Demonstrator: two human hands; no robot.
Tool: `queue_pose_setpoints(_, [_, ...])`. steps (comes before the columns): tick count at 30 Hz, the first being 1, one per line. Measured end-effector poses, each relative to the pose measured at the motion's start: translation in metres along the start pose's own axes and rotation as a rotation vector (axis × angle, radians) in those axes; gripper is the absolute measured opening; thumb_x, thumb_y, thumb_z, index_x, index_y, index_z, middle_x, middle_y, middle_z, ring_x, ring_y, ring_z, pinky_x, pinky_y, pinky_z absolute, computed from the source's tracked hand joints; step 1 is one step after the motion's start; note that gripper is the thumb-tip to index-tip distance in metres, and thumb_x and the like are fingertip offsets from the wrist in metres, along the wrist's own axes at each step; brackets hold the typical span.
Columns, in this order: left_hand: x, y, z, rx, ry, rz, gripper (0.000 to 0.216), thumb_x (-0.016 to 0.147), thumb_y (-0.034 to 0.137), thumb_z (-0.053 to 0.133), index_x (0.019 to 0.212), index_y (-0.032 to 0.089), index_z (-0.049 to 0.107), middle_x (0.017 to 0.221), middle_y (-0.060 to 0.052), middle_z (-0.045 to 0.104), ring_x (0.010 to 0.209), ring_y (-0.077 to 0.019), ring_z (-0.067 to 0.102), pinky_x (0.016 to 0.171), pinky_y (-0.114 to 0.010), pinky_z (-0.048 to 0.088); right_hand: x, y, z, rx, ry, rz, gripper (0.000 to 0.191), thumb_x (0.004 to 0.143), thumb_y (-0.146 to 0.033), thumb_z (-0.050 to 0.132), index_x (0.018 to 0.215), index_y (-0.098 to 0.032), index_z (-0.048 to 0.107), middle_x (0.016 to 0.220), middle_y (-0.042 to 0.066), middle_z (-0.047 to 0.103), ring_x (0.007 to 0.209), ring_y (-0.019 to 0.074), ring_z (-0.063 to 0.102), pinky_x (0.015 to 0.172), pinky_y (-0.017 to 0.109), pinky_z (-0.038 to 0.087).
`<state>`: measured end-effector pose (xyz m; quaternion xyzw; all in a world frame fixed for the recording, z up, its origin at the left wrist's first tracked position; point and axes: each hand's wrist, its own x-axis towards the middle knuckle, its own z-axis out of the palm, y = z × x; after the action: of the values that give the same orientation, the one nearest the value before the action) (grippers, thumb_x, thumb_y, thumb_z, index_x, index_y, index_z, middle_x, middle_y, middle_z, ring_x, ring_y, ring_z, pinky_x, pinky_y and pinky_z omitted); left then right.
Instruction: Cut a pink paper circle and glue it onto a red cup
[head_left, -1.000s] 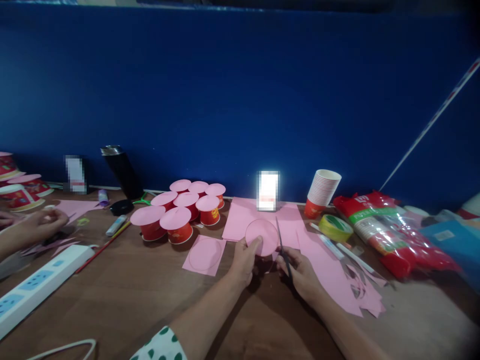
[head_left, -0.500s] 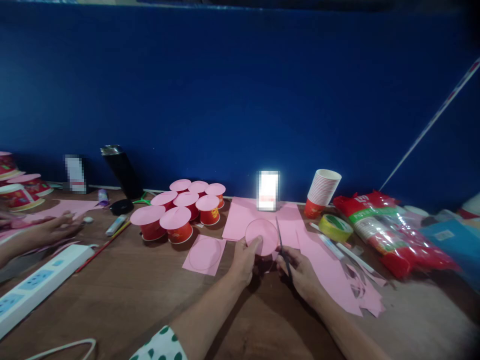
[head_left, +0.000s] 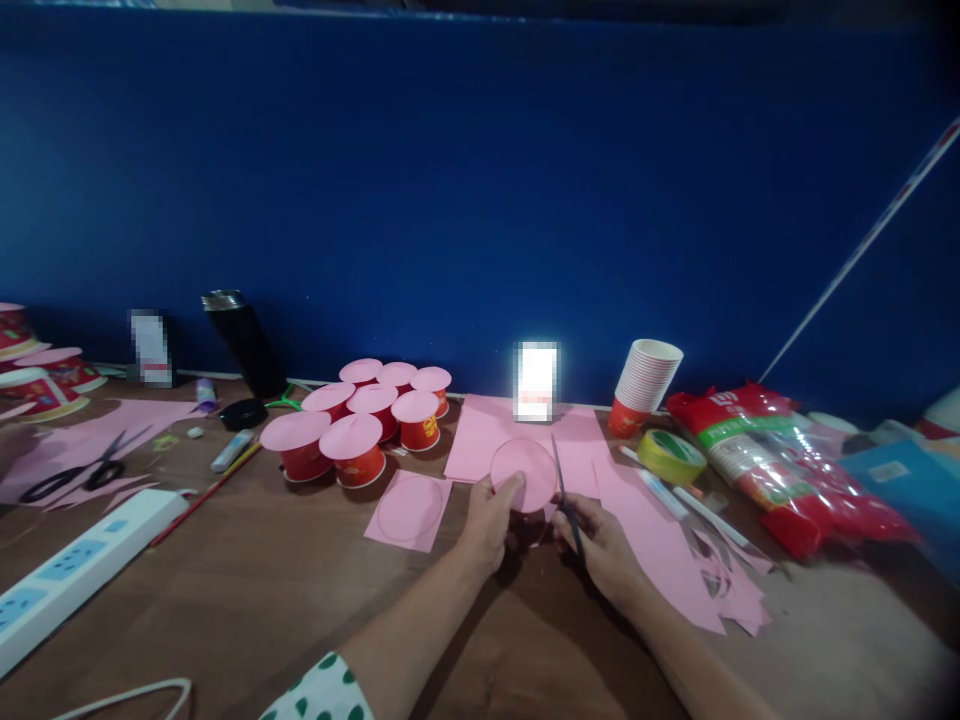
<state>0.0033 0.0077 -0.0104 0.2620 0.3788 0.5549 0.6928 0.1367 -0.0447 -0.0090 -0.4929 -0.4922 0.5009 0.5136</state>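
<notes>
My left hand (head_left: 489, 525) pinches a round pink paper disc (head_left: 527, 470) by its lower left edge, thumb on top. Scissors (head_left: 568, 505) are in my right hand (head_left: 592, 540), their dark blades pointing up along the disc's right edge. To the left lies a square of pink paper (head_left: 405, 512) with a circle drawn on it. Several red paper cups (head_left: 354, 470), each topped by a pink disc, stand grouped beyond it. Behind my hands lie pink sheets (head_left: 480, 440), with a bright, pixelated upright screen (head_left: 536, 382) on them.
A leaning stack of paper cups (head_left: 649, 380), yellow tape (head_left: 671, 456), pink offcuts (head_left: 739, 595) and a red-and-clear bag (head_left: 787, 470) are on the right. Leftward are a power strip (head_left: 90, 560), a black bottle (head_left: 247, 345) and another pair of scissors (head_left: 97, 472). A co-worker's hand (head_left: 11, 445) shows at the left edge.
The co-worker's hand at the left has drawn back toward the frame's edge, and scissors now show on the pink paper there. My own hands have hardly moved.
</notes>
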Motion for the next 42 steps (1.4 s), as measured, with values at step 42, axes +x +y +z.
queue_pose_setpoints(42, [-0.008, 0.009, 0.005, 0.003, 0.032, 0.006, 0.042, 0.058, 0.036, 0.080, 0.089, 0.012, 0.063, 0.071, -0.005, 0.069, 0.062, -0.0157, 0.065, 0.056, -0.024, 0.052, -0.001, -0.005, 0.001, -0.035, 0.006, -0.003, 0.047, 0.072, -0.049, 0.071, 0.105, -0.016, 0.063, 0.060, -0.003, 0.052, 0.052, 0.0105, 0.046, 0.046, 0.021, 0.037])
